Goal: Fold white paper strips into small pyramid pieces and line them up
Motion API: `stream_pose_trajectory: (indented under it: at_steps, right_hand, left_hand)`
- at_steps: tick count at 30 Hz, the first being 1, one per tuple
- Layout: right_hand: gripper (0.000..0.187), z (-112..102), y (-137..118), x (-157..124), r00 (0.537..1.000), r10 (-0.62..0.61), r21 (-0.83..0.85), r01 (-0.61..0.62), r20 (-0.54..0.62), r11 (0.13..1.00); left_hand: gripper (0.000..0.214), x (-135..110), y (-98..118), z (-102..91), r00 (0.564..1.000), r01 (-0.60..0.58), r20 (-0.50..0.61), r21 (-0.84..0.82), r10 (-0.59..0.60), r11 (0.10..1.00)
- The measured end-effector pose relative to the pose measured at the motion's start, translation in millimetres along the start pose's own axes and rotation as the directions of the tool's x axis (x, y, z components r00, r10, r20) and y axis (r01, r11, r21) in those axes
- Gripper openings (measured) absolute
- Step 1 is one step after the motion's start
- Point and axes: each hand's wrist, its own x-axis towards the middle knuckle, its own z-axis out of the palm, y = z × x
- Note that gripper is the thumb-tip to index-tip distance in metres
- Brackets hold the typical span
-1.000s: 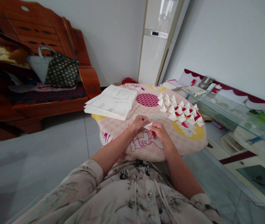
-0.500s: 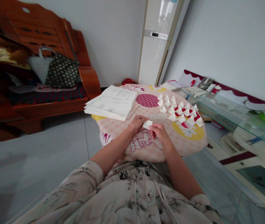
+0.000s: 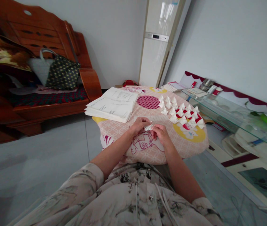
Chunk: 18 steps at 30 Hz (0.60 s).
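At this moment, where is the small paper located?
In the head view, the small paper is near the centre, held between the left hand and the right hand, over the tablecloth.

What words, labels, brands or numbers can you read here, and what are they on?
No text reads for certain.
Cartoon figure on the tablecloth: lettering, too blurred to read surely.
Paper stack: printed lines, too small to read.
Small folded paper: faint marks, too small to read.
Tall white unit: front panel markings, too small to read.
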Motion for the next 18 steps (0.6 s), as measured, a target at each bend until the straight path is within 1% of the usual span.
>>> stream_pose_trajectory:
  at_steps: [2, 4, 6, 9, 12, 14, 16, 18]
  right_hand:
    - [0.029, -0.3, -0.1, -0.4, 1.0, -0.005, -0.02, 0.005, 0.0, 1.0]
    - [0.03, -0.9, 0.5, -0.7, 1.0, -0.009, -0.044, 0.01, 0.01, 0.999]
    - [0.029, -1.5, 1.1, -0.6, 1.0, -0.021, -0.047, 0.022, 0.016, 0.999]
    - [0.027, -1.9, 0.8, 0.2, 0.999, -0.033, -0.027, 0.034, 0.022, 0.999]
    - [0.027, -1.4, -0.8, 0.7, 0.999, -0.04, -0.023, 0.04, 0.023, 0.999]
    - [0.028, -0.8, -1.5, 0.6, 0.998, -0.047, -0.029, 0.048, 0.03, 0.998]
    - [0.028, 0.0, -1.4, 0.3, 0.998, -0.041, -0.036, 0.043, 0.045, 0.998]
    - [0.028, 0.6, -0.4, 0.4, 0.999, -0.03, -0.04, 0.032, 0.035, 0.999]
  left_hand:
    - [0.023, -1.6, 1.3, -0.8, 0.999, -0.004, 0.054, 0.061, 0.001, 0.998]
    - [0.023, -1.2, 0.3, -1.0, 0.997, -0.014, 0.083, 0.09, 0.007, 0.996]
    - [0.022, 1.7, -3.2, 0.2, 0.998, -0.016, 0.061, 0.068, 0.012, 0.998]
    - [0.023, 8.5, -10.8, 3.6, 0.999, -0.028, -0.022, -0.023, 0.027, 0.999]
    - [0.025, 13.3, -16.7, 6.4, 0.999, -0.036, -0.029, -0.093, 0.033, 0.995]
    - [0.027, 14.4, -18.5, 7.2, 0.998, -0.061, -0.033, -0.095, 0.058, 0.994]
    - [0.034, 14.5, -18.4, 7.1, 0.996, -0.079, -0.055, -0.073, 0.075, 0.994]
    - [0.04, 14.5, -16.5, 6.2, 0.996, -0.06, -0.062, -0.058, 0.056, 0.997]
